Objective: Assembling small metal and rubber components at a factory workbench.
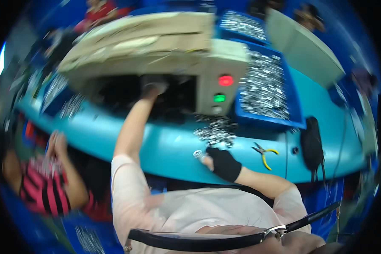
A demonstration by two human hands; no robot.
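Observation:
My left hand [154, 87] reaches into the dark opening of a beige machine [232, 55]. Its fingers are smeared by motion and lost in shadow, so what they touch is hidden. My right hand [224, 164], in a black fingerless glove, rests low over the turquoise table [169, 148]. Between its thumb and fingers is a small shiny metal part [198, 154]. Just beyond that hand lies a loose pile of similar metal parts [218, 131], spread in front of the machine's right side.
Right of the machine stands a blue bin [298, 114] full of metal parts, with another bin [241, 25] behind. Yellow-handled pliers [265, 155] and a black pouch [312, 144] lie to the right. A person in a striped top [46, 182] sits at left. Red and green buttons glow.

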